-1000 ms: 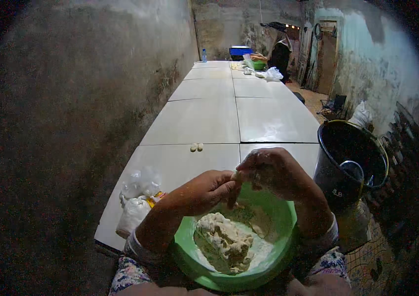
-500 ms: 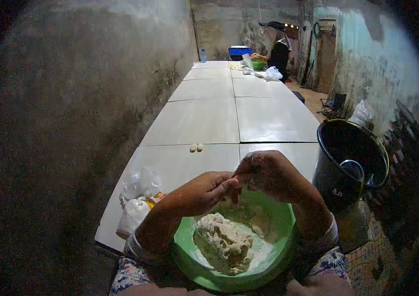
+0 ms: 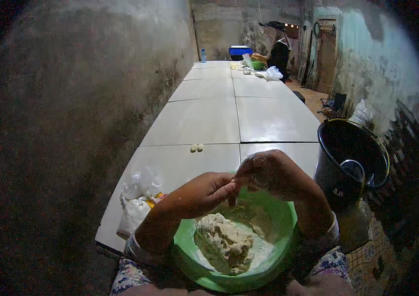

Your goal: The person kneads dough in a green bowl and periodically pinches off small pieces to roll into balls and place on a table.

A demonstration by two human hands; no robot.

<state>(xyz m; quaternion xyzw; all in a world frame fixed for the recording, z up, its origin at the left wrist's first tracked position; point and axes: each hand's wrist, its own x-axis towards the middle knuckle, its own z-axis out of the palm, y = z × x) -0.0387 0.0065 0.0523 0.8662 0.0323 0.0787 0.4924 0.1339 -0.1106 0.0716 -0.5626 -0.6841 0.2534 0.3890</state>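
A green basin (image 3: 288, 222) sits right in front of me, with a rough lump of pale dough (image 3: 224, 237) and loose flour inside. Over its far rim my left hand (image 3: 217, 190) and my right hand (image 3: 263, 170) meet at the fingertips. The left thumb and fingers are pinched together; the right hand curls downward with flour on its back. Whatever lies between the fingertips is hidden. Beyond them, two small pale dough pieces (image 3: 196, 148) lie side by side on the white table (image 3: 189, 121).
Left of the basin stand a clear plastic bag (image 3: 140, 185) and a white bag of powder (image 3: 133, 217). A large black bucket (image 3: 337, 172) stands close on the right. At the far end, a person (image 3: 279, 54) works by another green bowl (image 3: 258, 64). A bare wall (image 3: 96, 98) borders the left.
My hands stay joined above the basin; the left fingers and thumb have shifted slightly against the right fingertips. The far person has leaned or turned a little. The dough lies the same.
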